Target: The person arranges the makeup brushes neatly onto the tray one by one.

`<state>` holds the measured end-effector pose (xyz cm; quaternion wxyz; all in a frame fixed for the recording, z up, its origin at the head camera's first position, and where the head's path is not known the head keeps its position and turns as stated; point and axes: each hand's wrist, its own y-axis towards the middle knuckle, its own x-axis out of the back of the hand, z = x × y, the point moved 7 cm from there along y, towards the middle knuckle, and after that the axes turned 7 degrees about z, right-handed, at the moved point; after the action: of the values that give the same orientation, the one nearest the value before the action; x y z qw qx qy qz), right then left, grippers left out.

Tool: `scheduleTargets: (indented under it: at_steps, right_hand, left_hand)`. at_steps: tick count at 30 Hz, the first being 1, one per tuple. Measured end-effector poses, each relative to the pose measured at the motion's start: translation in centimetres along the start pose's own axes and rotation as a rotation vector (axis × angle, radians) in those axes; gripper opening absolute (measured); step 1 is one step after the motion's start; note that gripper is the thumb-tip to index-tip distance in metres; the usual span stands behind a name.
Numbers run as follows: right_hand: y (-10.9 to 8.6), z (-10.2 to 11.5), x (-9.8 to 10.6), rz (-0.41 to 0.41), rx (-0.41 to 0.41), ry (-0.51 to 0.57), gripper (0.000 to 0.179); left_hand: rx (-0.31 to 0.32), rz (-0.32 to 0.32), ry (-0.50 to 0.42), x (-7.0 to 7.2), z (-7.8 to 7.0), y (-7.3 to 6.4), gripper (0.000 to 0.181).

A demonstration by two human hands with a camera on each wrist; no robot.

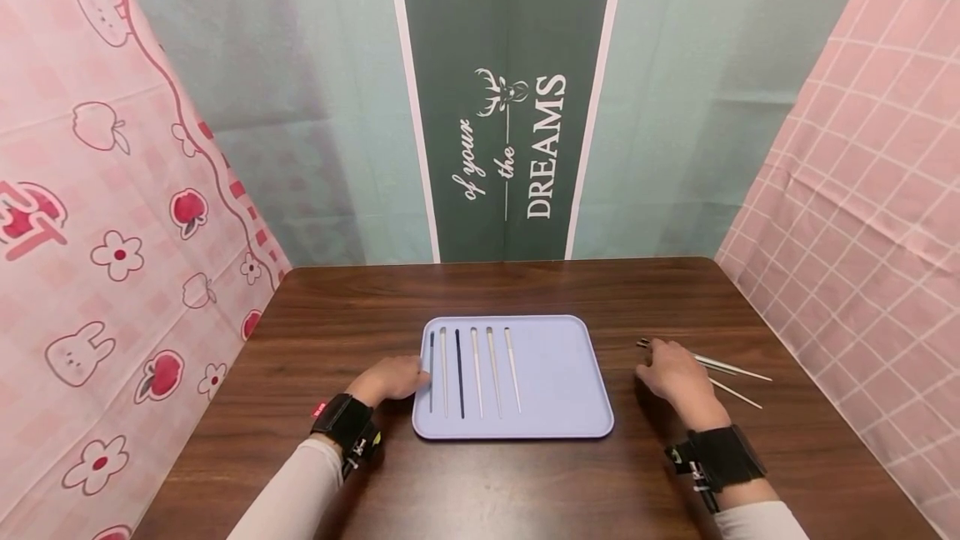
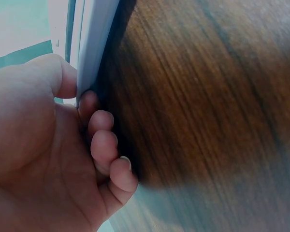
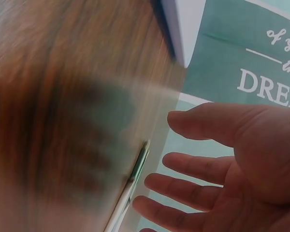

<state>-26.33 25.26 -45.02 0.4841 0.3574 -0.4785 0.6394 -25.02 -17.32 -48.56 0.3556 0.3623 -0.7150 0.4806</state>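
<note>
A pale lavender tray point(image 1: 558, 382) lies on the table with several slim makeup brushes point(image 1: 460, 373) in a row across its left half, bristle ends at the far side. My left hand point(image 1: 393, 377) pinches the tray's left rim; in the left wrist view the thumb is on the tray edge point(image 2: 93, 43) and the fingers curl against its outer side. To the right of the tray, my right hand point(image 1: 675, 372) hovers over a few loose brushes point(image 1: 738, 371), partly hiding them. Its fingers are spread and hold nothing in the right wrist view, with brushes point(image 3: 130, 188) beyond the fingertips.
The brown wood-grain table point(image 1: 495, 490) runs back to a green hanging cloth point(image 1: 502, 23) printed with lettering. Pink patterned cloth point(image 1: 120, 340) stands along the left side, and pink checked cloth point(image 1: 847, 232) along the right.
</note>
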Motion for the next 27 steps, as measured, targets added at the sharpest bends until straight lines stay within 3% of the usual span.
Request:
scheduleTargets:
  at_steps: [11, 27]
  right_hand:
    - [-1.0, -2.3, 0.3, -0.032, -0.014, -0.017, 0.049]
    - [-2.1, -5.2, 0.5, -0.009, -0.061, 0.010, 0.040]
  left_hand:
    - [0.000, -0.006, -0.002, -0.2, 0.1, 0.1, 0.023]
    - [-0.006, -0.019, -0.008, -0.1, 0.0, 0.0, 0.021]
